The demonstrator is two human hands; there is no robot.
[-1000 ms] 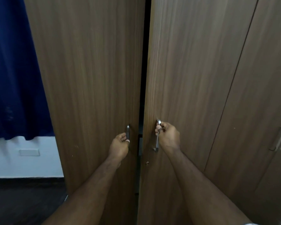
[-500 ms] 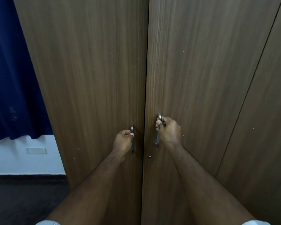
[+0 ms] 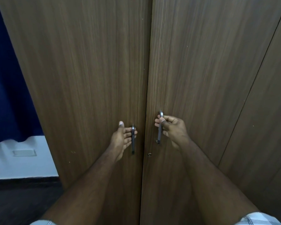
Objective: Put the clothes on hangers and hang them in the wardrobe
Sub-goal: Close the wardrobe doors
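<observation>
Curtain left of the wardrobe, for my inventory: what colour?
Dark blue curtain, plain; head view.

Closed wardrobe doors [image 3: 88,78], left hand [image 3: 122,140] loosening on left handle [image 3: 133,138], right hand [image 3: 173,129] gripping right handle [image 3: 159,135]

Both wardrobe doors stand closed before me; the left door [image 3: 88,78] and right door [image 3: 201,78] meet at a thin seam with no gap for a finger to enter. The only passage on either panel is the slot behind each handle. My left hand [image 3: 122,140] has its fingers, nearly straight, passed behind the left handle [image 3: 133,138], thumb raised clear. My right hand [image 3: 172,129] is curled round the right handle [image 3: 160,127], filling its upper slot; the lower part stays free. A keyhole [image 3: 149,154] sits below the right handle. A third door [image 3: 266,111] closes off the right. To the left, open room lies beside the curtain [image 3: 6,78] and wall [image 3: 23,159].
</observation>
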